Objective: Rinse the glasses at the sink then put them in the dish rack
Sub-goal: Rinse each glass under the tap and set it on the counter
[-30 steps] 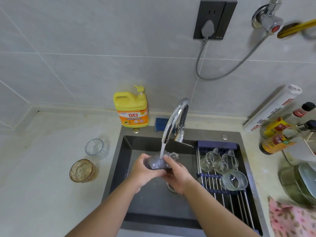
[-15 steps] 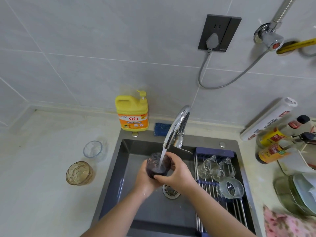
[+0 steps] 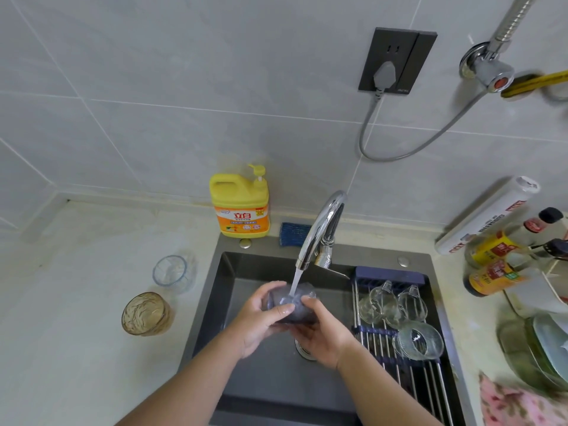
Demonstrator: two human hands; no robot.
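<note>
I clamp both hands, left (image 3: 258, 321) and right (image 3: 322, 330), round the glass (image 3: 292, 305), tilted under the tap (image 3: 319, 229) so the stream sluices it over the sink (image 3: 227, 272).

Btw left hand (image 3: 258, 321) and right hand (image 3: 322, 333): glass (image 3: 292, 305), over sink (image 3: 233, 272), directly under faucet (image 3: 319, 229) spout. Just right of right hand: dish rack (image 3: 388, 276) across sink's right side, w/ three rack glasses (image 3: 379, 304) on it. Well left of left hand, on counter: two counter glasses (image 3: 147, 313), one behind the other. Behind hands, at sink's wall side: soap bottle (image 3: 239, 204), sponge (image 3: 293, 233) to its right. Far right past rack: bottles (image 3: 491, 272).
</note>
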